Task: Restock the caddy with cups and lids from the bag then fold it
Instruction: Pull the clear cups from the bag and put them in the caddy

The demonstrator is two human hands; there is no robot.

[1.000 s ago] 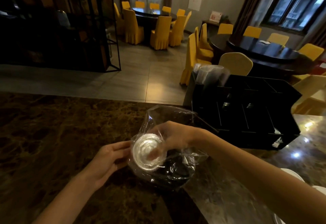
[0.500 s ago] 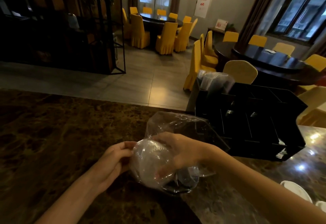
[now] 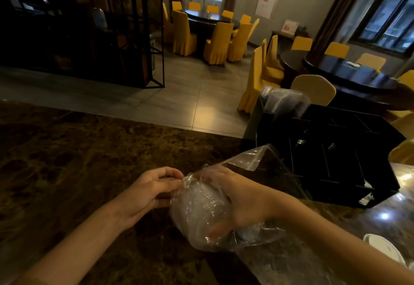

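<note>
A clear plastic bag (image 3: 244, 161) lies on the dark marble counter (image 3: 67, 161) in front of me. My right hand (image 3: 242, 201) is inside the bag, shut on a stack of clear lids (image 3: 201, 208) lying on its side. My left hand (image 3: 152, 190) pinches the closed end of the bag just left of the stack. The black caddy (image 3: 340, 157) with several compartments stands to the right, behind the bag. A sleeve of clear cups (image 3: 284, 101) sticks up from its back left compartment.
White dishes (image 3: 380, 249) sit at the counter's right edge, near my right forearm. Beyond the counter is a tiled floor with yellow-covered chairs (image 3: 217, 42) around dark round tables. A black metal shelf (image 3: 89, 27) stands at the left.
The lid stack has turned from facing me to lying sideways in my right hand. My left hand has moved from under the bag to pinching its end. The view has tilted slightly up.
</note>
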